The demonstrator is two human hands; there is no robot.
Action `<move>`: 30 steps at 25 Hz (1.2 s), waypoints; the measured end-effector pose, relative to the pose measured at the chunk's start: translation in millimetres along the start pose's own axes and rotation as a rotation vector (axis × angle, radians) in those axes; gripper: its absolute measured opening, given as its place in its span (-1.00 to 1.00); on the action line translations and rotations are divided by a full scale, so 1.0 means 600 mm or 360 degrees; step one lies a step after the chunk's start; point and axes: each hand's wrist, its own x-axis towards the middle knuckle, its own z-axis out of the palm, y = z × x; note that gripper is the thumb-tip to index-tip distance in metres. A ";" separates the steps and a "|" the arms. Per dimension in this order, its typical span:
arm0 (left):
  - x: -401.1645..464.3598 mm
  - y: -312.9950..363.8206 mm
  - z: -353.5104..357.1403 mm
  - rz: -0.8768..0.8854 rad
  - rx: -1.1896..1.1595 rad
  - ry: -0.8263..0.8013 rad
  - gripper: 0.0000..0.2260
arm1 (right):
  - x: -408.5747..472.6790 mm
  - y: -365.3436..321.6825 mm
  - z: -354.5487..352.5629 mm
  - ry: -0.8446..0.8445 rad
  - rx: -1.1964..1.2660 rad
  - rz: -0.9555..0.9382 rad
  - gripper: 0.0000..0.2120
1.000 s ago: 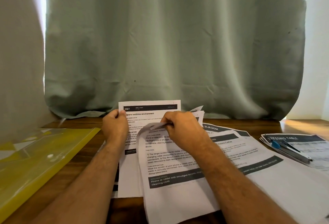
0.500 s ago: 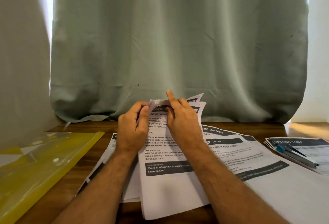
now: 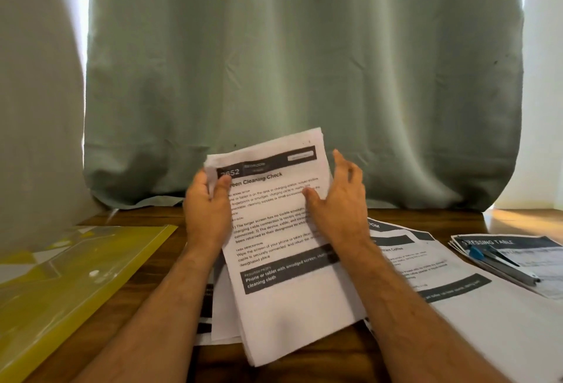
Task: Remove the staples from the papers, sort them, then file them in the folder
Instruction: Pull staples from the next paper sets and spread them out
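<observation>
A set of printed sheets headed "Screen Cleaning Check" (image 3: 283,230) is lifted and tilted above the wooden table (image 3: 128,300). My left hand (image 3: 207,212) pinches its top left corner between thumb and fingers. My right hand (image 3: 338,206) rests against the right edge of the sheets, thumb on the page and fingers straight and spread. More printed papers (image 3: 475,306) lie flat to the right. A yellow translucent folder (image 3: 61,288) lies at the left. No staple is visible.
At the far right a stack headed "Dressing Table" (image 3: 524,261) carries a blue and grey staple remover tool (image 3: 499,264). Other sheets (image 3: 219,315) lie under the lifted set. A green curtain (image 3: 304,78) hangs behind the table.
The lifted set has been straightened and its top page now faces me. My right hand left the top corner and opened at the right edge. My left hand keeps the top left corner.
</observation>
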 end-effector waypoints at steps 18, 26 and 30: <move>0.011 0.000 -0.015 -0.0848 -0.0146 -0.0433 -0.86 | 0.001 0.041 -0.037 -0.0829 0.1075 0.0565 -0.84; 0.006 0.025 -0.005 -0.0277 -0.0334 -0.0333 -0.77 | -0.005 0.000 -0.043 -0.0434 0.1303 0.0239 -0.91; 0.005 0.025 -0.010 -0.0279 -0.0363 -0.0414 -0.65 | -0.005 0.003 -0.043 -0.0417 0.1296 0.0298 -0.87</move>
